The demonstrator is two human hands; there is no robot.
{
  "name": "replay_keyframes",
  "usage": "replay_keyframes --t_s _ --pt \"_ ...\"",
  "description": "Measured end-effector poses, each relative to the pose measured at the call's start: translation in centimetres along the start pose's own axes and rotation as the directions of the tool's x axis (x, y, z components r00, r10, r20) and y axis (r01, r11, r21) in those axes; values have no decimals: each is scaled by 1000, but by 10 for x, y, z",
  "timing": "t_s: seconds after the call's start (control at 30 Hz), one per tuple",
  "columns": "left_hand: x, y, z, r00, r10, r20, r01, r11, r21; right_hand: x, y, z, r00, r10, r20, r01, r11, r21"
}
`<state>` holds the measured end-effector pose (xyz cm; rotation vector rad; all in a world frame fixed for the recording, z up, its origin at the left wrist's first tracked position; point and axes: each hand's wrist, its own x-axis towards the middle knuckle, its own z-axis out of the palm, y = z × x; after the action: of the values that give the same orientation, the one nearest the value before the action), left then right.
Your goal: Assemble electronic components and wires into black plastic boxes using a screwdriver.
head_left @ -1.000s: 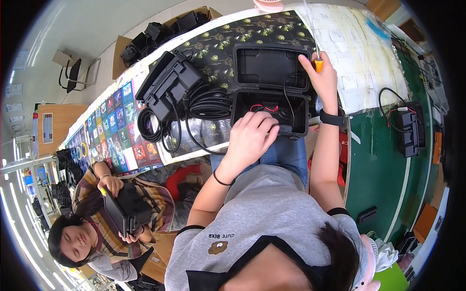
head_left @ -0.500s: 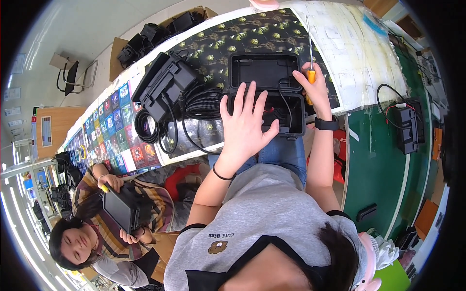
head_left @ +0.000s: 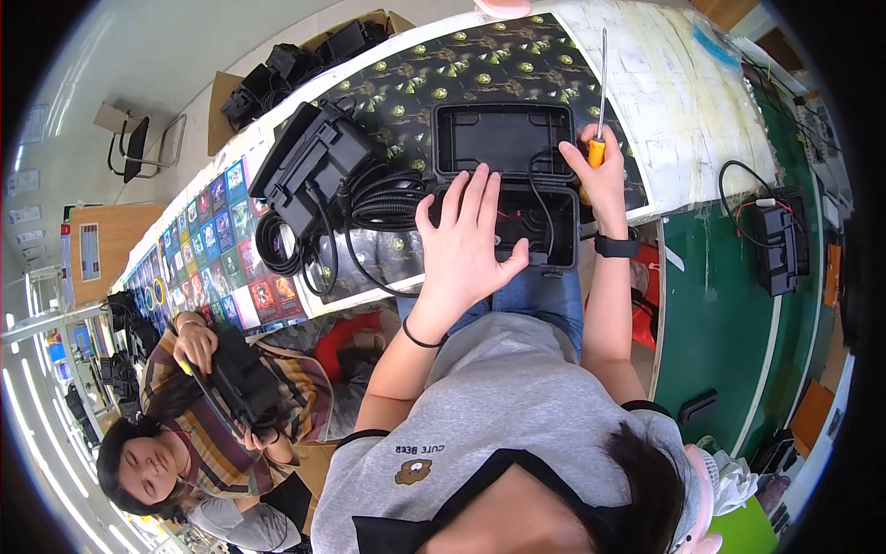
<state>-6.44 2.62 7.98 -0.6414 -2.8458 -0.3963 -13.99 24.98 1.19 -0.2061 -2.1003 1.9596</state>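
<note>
Black hard plastic: rectangular hinged box [head_left: 574, 222], open, near edge of the white-covered table [head_left: 664, 138], lid [head_left: 503, 138] laid back. Its front seems to overhang; a heavy push might tip it lapward. Slim black cable [head_left: 548, 214] crosses the hinge line, so careless folding could pinch it. Steel-shafted, orange-handled screwdriver [head_left: 596, 153], blade bare and pointing away; a swing could nick a wire.

Right hand [head_left: 605, 185]: fingers curled around that handle, thumb by the lid's right rim. Left hand [head_left: 464, 231]: fingers spread, palm down over the box's left part; contact cannot be told.

Containers: open box holds thin red wire [head_left: 510, 216], rest partly hand-hidden. Brown cardboard carton [head_left: 221, 115] beyond table: several black plastic cases [head_left: 295, 61]. Another black case [head_left: 775, 249], far right, seems open: red wiring, black cable looping out.
</note>
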Motion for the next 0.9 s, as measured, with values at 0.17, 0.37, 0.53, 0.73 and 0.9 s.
replay_keyframes --t_s 0.17,0.37,0.53,0.73,0.9 --pt "-2 0 -2 1000 -17 0 17 999 -38 -3 -8 1 998 -58 7 58 998 4" --pt "-5 4 -3 1000 -8 10 8 1000 6 -7 -14 0 992 -126 9 126 992 -33" --pt "-6 6 -6 1000 1 30 -3 998 70 -10 -17 0 988 -151 22 152 987 -50" --pt "-4 8 -2 999 24 42 -31 987 158 -9 -10 3 990 -140 0 140 990 -5" --pt "-3 10 -4 1000 20 22 -23 989 147 -10 -13 4 991 -134 -11 134 991 9"
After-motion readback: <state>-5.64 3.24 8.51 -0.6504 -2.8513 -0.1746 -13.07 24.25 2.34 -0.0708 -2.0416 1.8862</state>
